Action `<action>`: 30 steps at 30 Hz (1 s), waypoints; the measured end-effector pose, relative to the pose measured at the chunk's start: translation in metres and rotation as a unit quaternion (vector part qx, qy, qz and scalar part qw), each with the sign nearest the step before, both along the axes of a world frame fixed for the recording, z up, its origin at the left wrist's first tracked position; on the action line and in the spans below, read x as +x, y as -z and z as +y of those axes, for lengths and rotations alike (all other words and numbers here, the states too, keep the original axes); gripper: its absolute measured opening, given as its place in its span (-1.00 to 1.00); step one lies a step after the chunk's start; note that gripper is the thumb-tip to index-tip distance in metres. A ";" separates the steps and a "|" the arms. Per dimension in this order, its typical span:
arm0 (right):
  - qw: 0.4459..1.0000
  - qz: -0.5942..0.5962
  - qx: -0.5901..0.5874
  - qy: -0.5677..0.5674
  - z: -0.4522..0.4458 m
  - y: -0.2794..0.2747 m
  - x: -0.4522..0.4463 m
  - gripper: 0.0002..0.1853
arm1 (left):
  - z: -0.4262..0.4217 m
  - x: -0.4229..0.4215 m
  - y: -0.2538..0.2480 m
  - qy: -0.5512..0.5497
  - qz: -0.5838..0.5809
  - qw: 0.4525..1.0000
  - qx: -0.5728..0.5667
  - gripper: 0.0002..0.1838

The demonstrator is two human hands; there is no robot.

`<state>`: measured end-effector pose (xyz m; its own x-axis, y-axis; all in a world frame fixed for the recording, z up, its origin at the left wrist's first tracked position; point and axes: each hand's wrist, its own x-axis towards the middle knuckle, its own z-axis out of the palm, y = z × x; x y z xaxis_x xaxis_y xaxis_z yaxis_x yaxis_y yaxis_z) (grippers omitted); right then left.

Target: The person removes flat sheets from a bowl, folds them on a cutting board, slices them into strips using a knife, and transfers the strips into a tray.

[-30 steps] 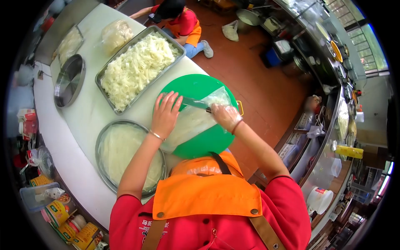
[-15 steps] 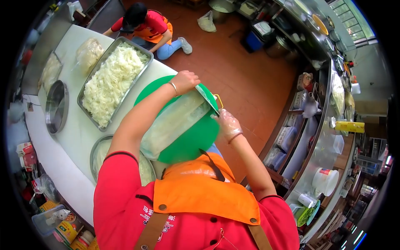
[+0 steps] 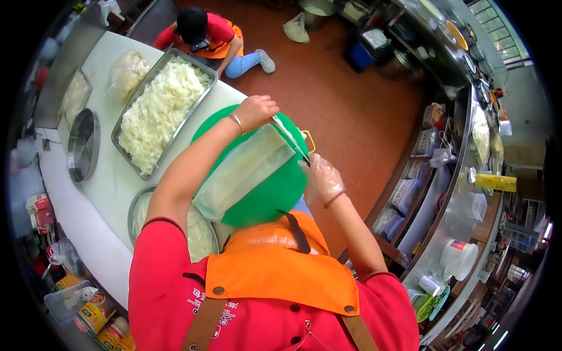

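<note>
On the round green board [image 3: 275, 196] lies a folded, pale translucent sheet [image 3: 246, 169]. A knife [image 3: 291, 139] stands at the sheet's right end, near the board's right edge. My left hand [image 3: 256, 112], bare with a bracelet at the wrist, has its fingers closed at the far end of the blade. My right hand [image 3: 323, 177], in a clear plastic glove, is closed round the handle, which it mostly hides. Left of the board, a round metal pan [image 3: 132, 213] holds more pale sheets, partly covered by my left arm.
A metal tray [image 3: 121, 145] heaped with pale cut strips lies behind the pan. Beyond it are a plastic bag [image 3: 129, 73] and an empty round pan [image 3: 83, 143]. A co-worker [image 3: 213, 41] crouches past the table's far end. Shelves [image 3: 410, 193] stand at right.
My left hand and the knife have moved from over the sheet to its right end, and my fingers have closed. The view has shifted, and the co-worker's arm has drawn in.
</note>
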<state>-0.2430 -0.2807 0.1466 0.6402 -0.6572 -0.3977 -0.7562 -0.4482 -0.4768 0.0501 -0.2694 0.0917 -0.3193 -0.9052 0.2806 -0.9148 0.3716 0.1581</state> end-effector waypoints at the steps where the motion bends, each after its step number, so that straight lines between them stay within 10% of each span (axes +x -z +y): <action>1: 1.000 -0.015 -0.008 -0.001 0.000 -0.004 -0.001 -0.56 | 0.001 0.002 -0.001 -0.001 0.000 1.000 0.007 -0.75; 14: 0.995 0.018 0.093 -0.015 0.004 -0.009 0.013 -0.58 | 0.026 0.001 0.014 -0.020 0.023 0.997 0.065 -0.76; 26: 0.986 -0.102 -0.064 -0.115 0.019 -0.018 -0.019 -0.69 | 0.062 0.000 -0.027 -0.050 0.002 0.999 -0.011 -0.74; 30: 0.995 -0.011 -0.050 -0.089 0.026 0.038 -0.024 -0.65 | 0.067 -0.004 0.029 -0.054 0.029 0.998 0.009 -0.73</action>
<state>-0.2666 -0.2548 0.1089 0.7580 -0.5676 -0.3213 -0.6504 -0.6205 -0.4383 0.0461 -0.2028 0.0622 -0.2028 -0.9386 0.2792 -0.9384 0.2678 0.2184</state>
